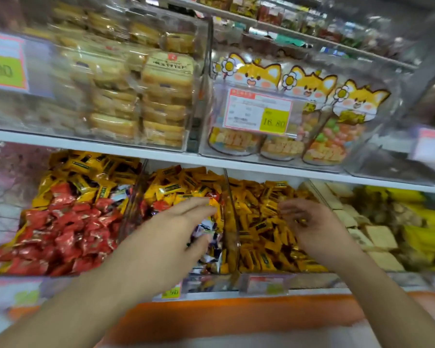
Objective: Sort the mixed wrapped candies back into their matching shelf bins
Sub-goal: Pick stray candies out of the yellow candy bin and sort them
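Three clear bins line the lower shelf. The left bin (3, 273) holds red candies (60, 234) with yellow ones (91, 169) behind. The middle bin (133, 204) mixes yellow candies (176, 187), a few red ones and purple-white candies (206, 227). The right bin (230, 222) is full of orange-yellow candies (261, 237). My left hand (171, 234) reaches into the middle bin, fingers straight over the mixed candies, holding nothing I can see. My right hand (312, 227) hovers over the right bin, its curled fingers around a small yellow candy (300, 221).
A fourth bin at the far right holds beige wrapped blocks (382, 237) and yellow packs (422, 237). The upper shelf carries stacked cake packs (161, 96) and fox-print snack bags (312, 116) behind a price tag (259, 111). An orange ledge (236, 317) runs below the bins.
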The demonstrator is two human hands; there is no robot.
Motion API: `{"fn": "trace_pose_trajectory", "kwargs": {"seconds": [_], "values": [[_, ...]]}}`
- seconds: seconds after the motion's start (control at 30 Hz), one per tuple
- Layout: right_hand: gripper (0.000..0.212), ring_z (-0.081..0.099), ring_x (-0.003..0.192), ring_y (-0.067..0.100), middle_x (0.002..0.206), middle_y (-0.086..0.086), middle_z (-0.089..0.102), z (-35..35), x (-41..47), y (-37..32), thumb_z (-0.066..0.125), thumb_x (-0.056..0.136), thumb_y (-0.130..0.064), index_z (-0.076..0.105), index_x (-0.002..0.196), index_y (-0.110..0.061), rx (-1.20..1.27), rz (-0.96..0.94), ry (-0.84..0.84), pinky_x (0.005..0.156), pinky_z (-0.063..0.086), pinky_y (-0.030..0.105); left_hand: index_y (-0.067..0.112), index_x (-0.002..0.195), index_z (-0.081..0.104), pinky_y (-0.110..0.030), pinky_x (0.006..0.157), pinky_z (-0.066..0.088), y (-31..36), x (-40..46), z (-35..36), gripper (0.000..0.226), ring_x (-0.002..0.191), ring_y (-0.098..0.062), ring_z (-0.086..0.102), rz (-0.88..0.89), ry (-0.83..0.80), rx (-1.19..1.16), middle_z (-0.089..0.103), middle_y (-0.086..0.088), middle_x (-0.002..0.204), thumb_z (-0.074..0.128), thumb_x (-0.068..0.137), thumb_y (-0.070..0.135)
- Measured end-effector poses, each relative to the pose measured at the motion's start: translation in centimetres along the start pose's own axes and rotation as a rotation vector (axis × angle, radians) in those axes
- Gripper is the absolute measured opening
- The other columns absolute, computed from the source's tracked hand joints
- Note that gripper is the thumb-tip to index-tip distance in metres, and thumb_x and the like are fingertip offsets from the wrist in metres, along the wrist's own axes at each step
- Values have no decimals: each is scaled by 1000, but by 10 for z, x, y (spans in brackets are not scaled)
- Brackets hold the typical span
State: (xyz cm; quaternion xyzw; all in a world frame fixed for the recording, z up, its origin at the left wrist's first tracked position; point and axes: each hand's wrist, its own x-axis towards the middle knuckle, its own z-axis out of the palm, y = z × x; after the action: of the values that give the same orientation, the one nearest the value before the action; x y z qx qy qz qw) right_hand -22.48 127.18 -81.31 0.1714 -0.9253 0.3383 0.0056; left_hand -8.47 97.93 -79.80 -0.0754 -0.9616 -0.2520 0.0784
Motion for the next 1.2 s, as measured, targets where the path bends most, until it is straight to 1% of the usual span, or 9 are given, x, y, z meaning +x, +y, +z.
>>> {"fn": "trace_pose_trajectory", "kwargs": {"seconds": [0.1, 0.2, 0.33, 0.47, 0.6, 0.7, 0.97, 1.1, 1.2], "values": [[39, 58, 116, 2, 126, -22, 60, -6, -3, 10, 73, 95, -26, 64, 121, -53, -116, 73, -171, 81, 54, 25, 50, 160, 11, -4, 111, 7, 22, 10, 21, 61, 149, 11, 6, 69, -122, 7, -10, 37, 163, 39, 106, 53], [52, 43, 130, -3, 136, -26, 50, -4, -3, 15, 79, 86, -49, 60, 134, -47, -287, 1, -280, 101, 37, 17, 48, 161, 2, -17, 120, 15, 33, 17, 37, 64, 150, 8, 7, 82, -182, 37, -22, 36, 161, 33, 105, 58], [74, 42, 139, 13, 140, -19, 55, 9, 4, 24, 56, 68, -82, 64, 131, -43, -467, -58, -306, 121, 29, 43, 50, 160, 3, -19, 115, 26, 38, 18, 39, 63, 141, 6, 34, 42, -235, 64, -26, 41, 156, 31, 104, 59], [32, 63, 105, 12, 112, -12, 71, 10, 12, 22, 72, 82, -51, 78, 109, -35, -365, -51, -164, 93, 53, 32, 56, 156, 7, -12, 89, 30, 42, 19, 37, 58, 86, 34, 40, 11, -279, 73, -26, 46, 153, 32, 104, 58], [15, 65, 89, 7, 95, -9, 71, 2, 16, 30, 78, 90, -27, 80, 105, -26, -314, -4, -15, 68, 44, 14, 56, 157, 10, -15, 99, 37, 40, 17, 41, 60, 105, 22, 48, 17, -270, 71, -27, 50, 149, 34, 102, 60], [14, 68, 92, 9, 97, -8, 74, -3, 14, 37, 81, 89, -26, 81, 103, -25, -246, 45, 62, 73, 54, 21, 56, 157, 10, -15, 89, 36, 40, 18, 42, 60, 78, 23, 46, 6, -278, 103, -28, 50, 149, 33, 101, 61], [21, 68, 86, 17, 95, -1, 74, -12, 15, 37, 73, 92, -15, 78, 112, -19, -264, 81, 284, 74, 57, 27, 57, 157, 9, -15, 92, 40, 39, 17, 41, 61, 87, 24, 47, 14, -281, 97, -29, 49, 149, 36, 102, 59], [48, 62, 111, 26, 128, 5, 63, -6, 15, 34, 70, 92, -18, 61, 139, -21, -367, 35, 239, 89, 56, 36, 55, 158, 8, -11, 80, 33, 41, 17, 41, 61, 79, 33, 40, 21, -294, 115, -30, 48, 150, 35, 103, 58], [48, 54, 127, 18, 135, -4, 60, -2, 12, 24, 73, 91, -15, 65, 136, -27, -312, -168, 176, 107, 46, 34, 55, 158, 5, -10, 80, 32, 41, 17, 41, 62, 77, 34, 38, 15, -301, 129, -31, 48, 149, 34, 103, 58]]}}
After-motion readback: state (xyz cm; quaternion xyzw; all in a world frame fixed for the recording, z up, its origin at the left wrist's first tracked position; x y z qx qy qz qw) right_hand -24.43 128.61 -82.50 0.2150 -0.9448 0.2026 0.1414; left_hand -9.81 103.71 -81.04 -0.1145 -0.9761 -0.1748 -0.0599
